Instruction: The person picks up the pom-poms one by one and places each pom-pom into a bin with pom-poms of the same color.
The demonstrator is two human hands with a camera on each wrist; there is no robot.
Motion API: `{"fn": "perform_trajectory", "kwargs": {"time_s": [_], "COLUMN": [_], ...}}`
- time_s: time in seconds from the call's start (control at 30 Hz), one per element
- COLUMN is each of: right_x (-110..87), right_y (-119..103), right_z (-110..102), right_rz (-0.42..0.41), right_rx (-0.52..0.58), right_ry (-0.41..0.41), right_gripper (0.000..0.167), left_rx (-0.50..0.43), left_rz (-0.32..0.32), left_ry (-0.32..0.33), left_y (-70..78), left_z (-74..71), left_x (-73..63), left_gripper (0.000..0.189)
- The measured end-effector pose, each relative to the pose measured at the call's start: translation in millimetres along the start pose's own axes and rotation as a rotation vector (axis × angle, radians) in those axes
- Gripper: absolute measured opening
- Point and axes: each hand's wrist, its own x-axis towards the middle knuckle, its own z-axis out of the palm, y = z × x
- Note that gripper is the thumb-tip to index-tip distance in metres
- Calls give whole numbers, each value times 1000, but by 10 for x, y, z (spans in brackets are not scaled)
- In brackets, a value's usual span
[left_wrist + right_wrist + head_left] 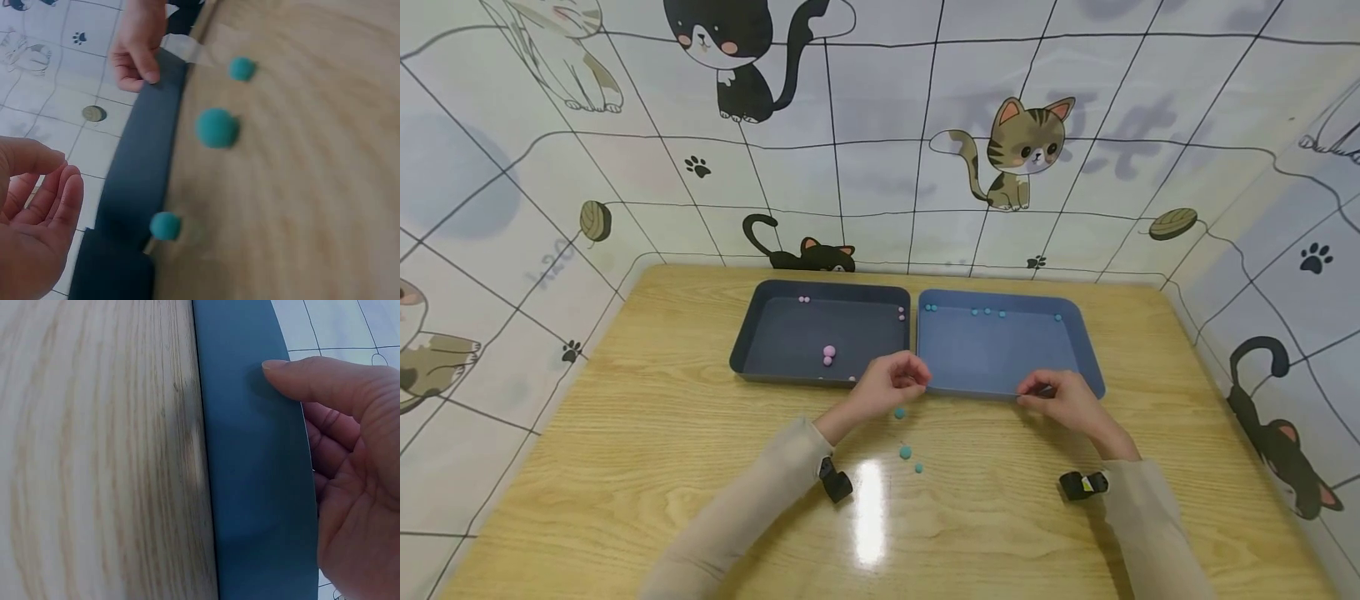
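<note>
My left hand point(889, 387) hovers over the gap by the two trays, near the blue tray's near left corner. In the left wrist view the left hand point(40, 206) has loosely curled fingers, thumb tip close to the fingertips, and no item shows between them. My right hand point(1063, 404) grips the near rim of the blue tray point(1000, 367). The right wrist view shows the right hand point(350, 450) with its thumb on the tray's outer wall point(250, 475) and the fingers behind the rim. Teal balls point(906, 452) lie on the table in front, one of them larger point(217, 128).
A dark grey tray point(775, 350) stands left of the blue one, with several pink balls point(829, 352) in it. Several small teal balls point(987, 312) lie along the blue tray's far side. A cat-patterned cloth point(880, 183) rises behind the wooden table point(647, 433).
</note>
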Motion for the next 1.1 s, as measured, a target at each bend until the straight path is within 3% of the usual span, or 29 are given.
{"fn": "perform_trajectory", "kwargs": {"time_s": [0.13,0.2,0.37,0.63,0.83,1.1], "right_x": [2,1,-4,0,8,5], "right_y": [3,6,9,1,-9,-21], "right_z": [0,1,0,-5,-2,-1], "right_rz": [5,8,13,15,17,27], "right_rx": [-2,0,3,12,3,-7], "right_ry": [3,2,4,0,0,2], "right_gripper": [9,9,8,8,8,7], "left_rx": [20,39,96,237,339,399], "left_rz": [20,44,79,146,162,179], "left_ry": [-20,-24,-21,-15,0,-32], "left_y": [91,79,-135,-126,-127,-131], "left_z": [16,29,87,108,123,122], "left_x": [-85,-104,-121,-221,-253,-337], "left_gripper": [12,13,15,13,16,19]}}
